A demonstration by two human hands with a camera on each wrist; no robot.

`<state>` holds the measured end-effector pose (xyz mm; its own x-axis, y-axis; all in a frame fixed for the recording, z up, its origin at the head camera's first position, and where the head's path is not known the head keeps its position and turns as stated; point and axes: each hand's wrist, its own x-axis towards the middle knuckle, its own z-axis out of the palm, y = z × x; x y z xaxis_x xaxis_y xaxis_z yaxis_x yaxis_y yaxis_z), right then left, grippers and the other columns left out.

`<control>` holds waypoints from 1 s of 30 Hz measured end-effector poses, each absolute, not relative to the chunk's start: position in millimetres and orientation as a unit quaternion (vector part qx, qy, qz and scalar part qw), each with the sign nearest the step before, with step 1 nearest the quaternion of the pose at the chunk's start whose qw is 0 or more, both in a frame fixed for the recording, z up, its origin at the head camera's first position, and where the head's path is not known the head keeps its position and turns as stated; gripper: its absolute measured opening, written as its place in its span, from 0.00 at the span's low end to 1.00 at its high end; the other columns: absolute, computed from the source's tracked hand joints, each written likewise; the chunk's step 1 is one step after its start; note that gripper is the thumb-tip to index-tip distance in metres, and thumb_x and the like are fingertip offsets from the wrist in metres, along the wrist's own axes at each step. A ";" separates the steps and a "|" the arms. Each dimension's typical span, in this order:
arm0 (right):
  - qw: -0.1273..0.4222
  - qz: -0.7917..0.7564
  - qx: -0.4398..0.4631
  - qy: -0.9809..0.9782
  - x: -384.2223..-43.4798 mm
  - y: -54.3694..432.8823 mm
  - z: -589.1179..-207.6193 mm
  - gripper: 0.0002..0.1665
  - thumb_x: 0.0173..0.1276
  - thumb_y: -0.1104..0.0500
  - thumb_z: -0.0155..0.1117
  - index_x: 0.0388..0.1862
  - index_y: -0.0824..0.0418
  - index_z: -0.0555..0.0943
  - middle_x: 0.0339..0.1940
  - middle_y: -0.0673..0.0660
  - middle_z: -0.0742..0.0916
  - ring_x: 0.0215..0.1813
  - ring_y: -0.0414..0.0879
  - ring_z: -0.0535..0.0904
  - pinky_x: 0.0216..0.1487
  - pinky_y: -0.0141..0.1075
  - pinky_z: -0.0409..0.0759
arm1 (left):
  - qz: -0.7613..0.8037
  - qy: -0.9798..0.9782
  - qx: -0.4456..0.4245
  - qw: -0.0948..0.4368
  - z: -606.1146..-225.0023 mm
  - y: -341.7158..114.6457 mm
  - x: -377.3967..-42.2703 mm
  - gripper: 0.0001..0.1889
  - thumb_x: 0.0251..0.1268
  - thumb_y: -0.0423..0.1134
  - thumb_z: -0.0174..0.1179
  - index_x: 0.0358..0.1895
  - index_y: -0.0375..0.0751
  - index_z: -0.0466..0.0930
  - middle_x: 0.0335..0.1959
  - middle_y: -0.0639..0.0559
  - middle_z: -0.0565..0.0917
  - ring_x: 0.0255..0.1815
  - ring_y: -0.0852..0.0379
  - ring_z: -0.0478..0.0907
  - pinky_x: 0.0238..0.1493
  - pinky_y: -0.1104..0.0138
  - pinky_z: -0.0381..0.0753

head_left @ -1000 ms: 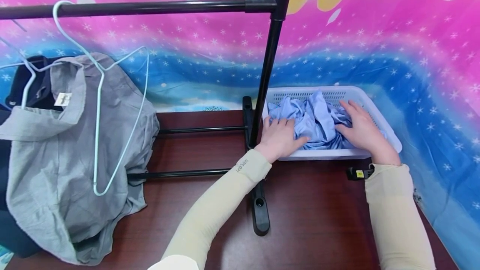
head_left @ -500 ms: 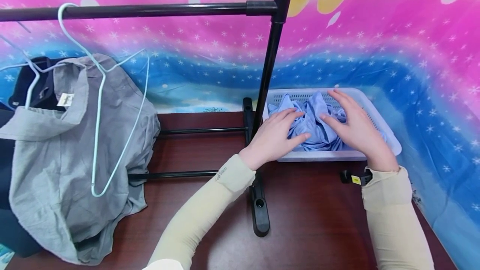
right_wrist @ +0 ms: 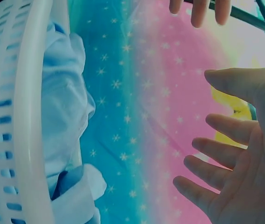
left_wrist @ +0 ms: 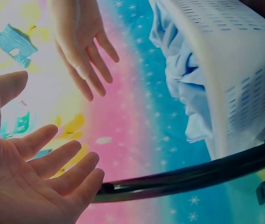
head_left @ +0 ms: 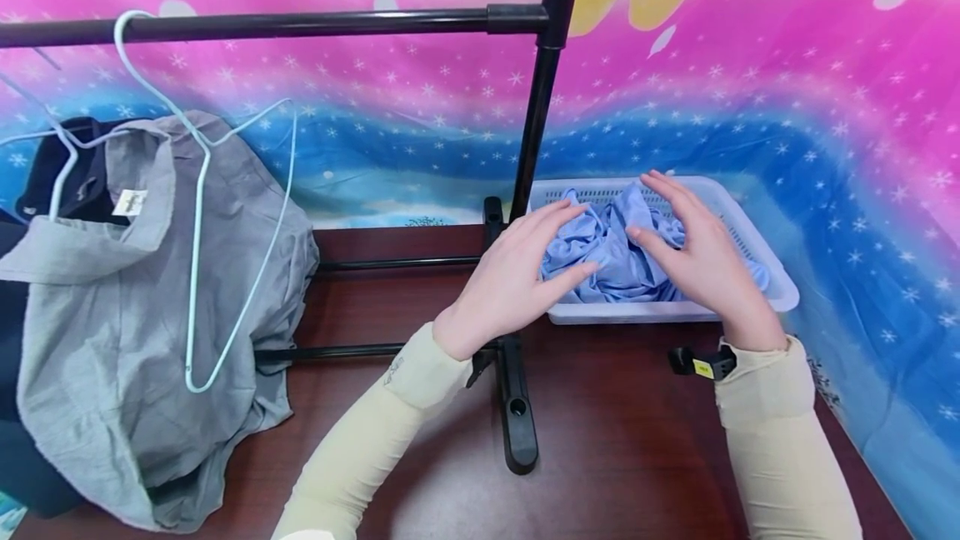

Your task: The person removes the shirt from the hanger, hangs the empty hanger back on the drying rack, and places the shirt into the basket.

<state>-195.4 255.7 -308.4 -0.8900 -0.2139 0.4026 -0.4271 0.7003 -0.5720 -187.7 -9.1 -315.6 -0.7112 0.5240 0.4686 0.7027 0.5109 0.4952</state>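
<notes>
A crumpled blue garment [head_left: 618, 261] lies in a white plastic basket [head_left: 776, 273] to the right of the rack. My left hand [head_left: 517, 273] hovers over the basket's left end in the head view, fingers spread and relaxed, palm turned inward. Across from it, my right hand [head_left: 701, 252] hangs over the right part of the basket with loosely bent fingers. Both wrist views show the hands holding nothing and apart from the cloth [left_wrist: 184, 74]. In the right wrist view the garment [right_wrist: 65, 102] bulges above the basket rim [right_wrist: 30, 112].
A black clothes rack [head_left: 536, 123] stands left of the basket, its foot [head_left: 519, 432] on the dark red table [head_left: 600, 440]. On its bar hang a bare light-blue hanger [head_left: 197, 257] and a grey shirt [head_left: 112, 340]. A patterned cloth backdrop [head_left: 750, 65] stands behind.
Both hands have lifted off the blue garment. My left hand has drawn back to the left and toward me; my right hand has shifted slightly left. The garment stays in the basket.
</notes>
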 end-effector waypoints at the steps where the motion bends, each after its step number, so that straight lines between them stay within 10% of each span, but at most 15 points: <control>1: 0.157 0.346 0.181 -0.907 -194.8 254.5 -308.1 0.40 0.75 0.54 0.65 0.82 0.47 0.62 0.82 0.53 0.62 0.80 0.56 0.55 0.66 0.70 0.60 | -0.346 -0.857 -0.356 0.133 -315.0 -11.6 -186.0 0.35 0.73 0.60 0.58 0.78 0.52 0.64 0.78 0.55 0.62 0.77 0.61 0.57 0.75 0.56 0.55; 30: 0.273 0.372 0.306 -0.833 -165.9 198.0 -304.1 0.44 0.60 0.69 0.76 0.75 0.55 0.73 0.76 0.53 0.72 0.76 0.52 0.64 0.72 0.53 0.64 | -0.364 -0.845 -0.293 0.259 -327.5 -123.2 -162.9 0.33 0.70 0.51 0.66 0.76 0.50 0.69 0.76 0.58 0.67 0.75 0.55 0.63 0.71 0.48 0.61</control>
<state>-165.9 198.0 -304.1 -0.6635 -0.3068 0.6824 -0.7129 0.5361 -0.4521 -162.9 -123.2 -327.5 -0.6943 0.3068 0.6510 0.6839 0.5630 0.4640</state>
